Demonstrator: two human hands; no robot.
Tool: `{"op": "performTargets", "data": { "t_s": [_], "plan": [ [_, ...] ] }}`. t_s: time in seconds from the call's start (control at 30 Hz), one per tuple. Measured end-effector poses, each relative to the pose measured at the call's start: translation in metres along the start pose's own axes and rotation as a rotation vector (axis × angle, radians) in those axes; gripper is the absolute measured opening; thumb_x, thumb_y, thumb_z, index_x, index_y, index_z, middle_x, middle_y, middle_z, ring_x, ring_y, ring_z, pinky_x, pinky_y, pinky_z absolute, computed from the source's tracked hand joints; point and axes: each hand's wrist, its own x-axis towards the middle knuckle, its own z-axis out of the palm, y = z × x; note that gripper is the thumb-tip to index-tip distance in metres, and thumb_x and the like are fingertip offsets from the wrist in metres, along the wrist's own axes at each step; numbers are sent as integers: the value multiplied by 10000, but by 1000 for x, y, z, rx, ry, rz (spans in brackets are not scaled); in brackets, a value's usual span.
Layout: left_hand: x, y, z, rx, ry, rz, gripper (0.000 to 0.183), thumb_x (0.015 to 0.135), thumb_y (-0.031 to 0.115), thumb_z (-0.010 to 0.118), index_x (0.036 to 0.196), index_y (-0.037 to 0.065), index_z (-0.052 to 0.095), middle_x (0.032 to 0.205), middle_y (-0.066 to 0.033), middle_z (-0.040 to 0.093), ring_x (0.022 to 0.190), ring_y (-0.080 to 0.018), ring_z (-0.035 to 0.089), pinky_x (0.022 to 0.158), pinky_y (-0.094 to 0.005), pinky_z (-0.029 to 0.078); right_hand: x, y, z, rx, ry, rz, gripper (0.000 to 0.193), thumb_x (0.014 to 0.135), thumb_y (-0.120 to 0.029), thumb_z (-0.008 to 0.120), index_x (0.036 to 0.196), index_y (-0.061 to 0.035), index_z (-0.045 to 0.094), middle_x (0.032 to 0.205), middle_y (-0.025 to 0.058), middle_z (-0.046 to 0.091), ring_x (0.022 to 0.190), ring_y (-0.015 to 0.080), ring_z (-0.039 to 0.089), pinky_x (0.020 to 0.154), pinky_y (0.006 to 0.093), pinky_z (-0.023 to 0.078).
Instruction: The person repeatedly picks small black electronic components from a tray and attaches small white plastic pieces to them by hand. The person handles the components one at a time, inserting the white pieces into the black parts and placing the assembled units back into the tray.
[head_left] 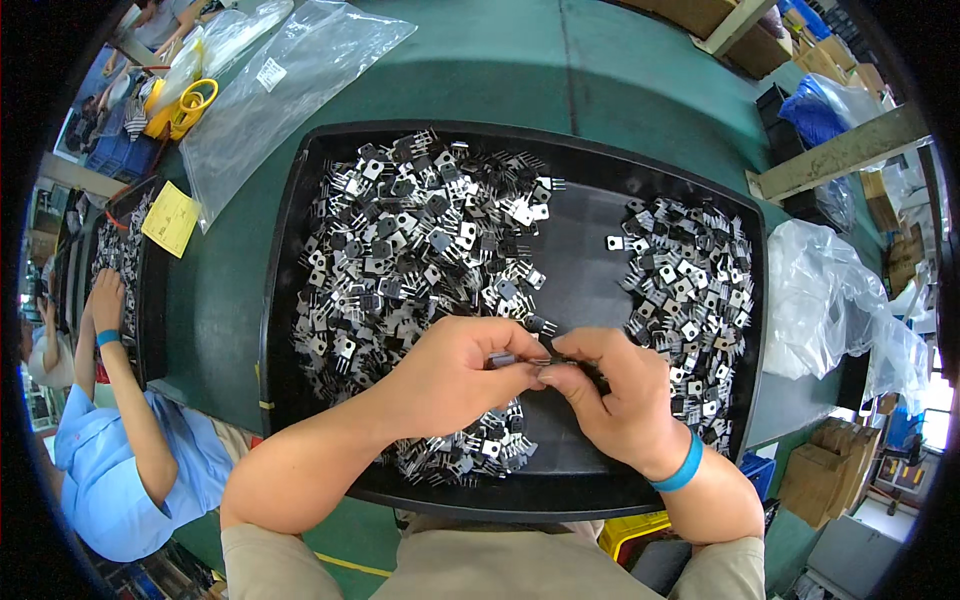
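Observation:
A black tray (590, 478) holds two heaps of three-legged transistors, black with silvery metal backs. The larger heap of transistors (400, 230) fills the left side, and a smaller heap of transistors (690, 290) lies along the right. Over the gap between them my left hand (460, 375) and my right hand (622, 400) meet fingertip to fingertip. Thumb and forefinger of each hand are closed in a pinch on a transistor (541, 362). Only its thin legs and a bit of its body show between the fingers. A blue band circles my right wrist.
A clear plastic bag (290, 75) lies beyond the tray at the left, near a yellow paper slip (171, 218). Crumpled clear plastic (825, 300) sits right of the tray. A co-worker in a light blue shirt (140, 470) reaches into another tray (150, 290) at the left.

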Motion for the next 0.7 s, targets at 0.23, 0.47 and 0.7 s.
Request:
{"op": "performTargets", "data": {
  "t_s": [0.23, 0.47, 0.7],
  "plan": [
    [0, 7, -4, 14, -41, -97, 119, 856, 69, 637, 938, -12, 666, 764, -18, 647, 592, -33, 516, 516, -199, 409, 4, -1, -9, -13, -126, -28, 150, 821, 18, 627, 969, -5, 613, 766, 136, 610, 656, 302, 623, 564, 341, 498],
    [0, 12, -6, 3, 10, -54, 92, 856, 74, 654, 906, -3, 647, 734, -24, 648, 569, -41, 518, 508, -196, 408, 2, -1, -11, 100, -83, 194, 109, 838, -12, 632, 946, 0, 622, 784, 131, 649, 662, 223, 650, 584, 299, 496],
    [4, 5, -8, -43, -71, -101, 138, 839, 114, 665, 870, -19, 649, 747, -44, 659, 609, -45, 547, 539, -205, 423, -4, -1, 2, 283, -51, 385, 71, 859, -25, 620, 922, 5, 630, 768, 101, 664, 668, 140, 644, 607, 267, 493]
  ]
}}
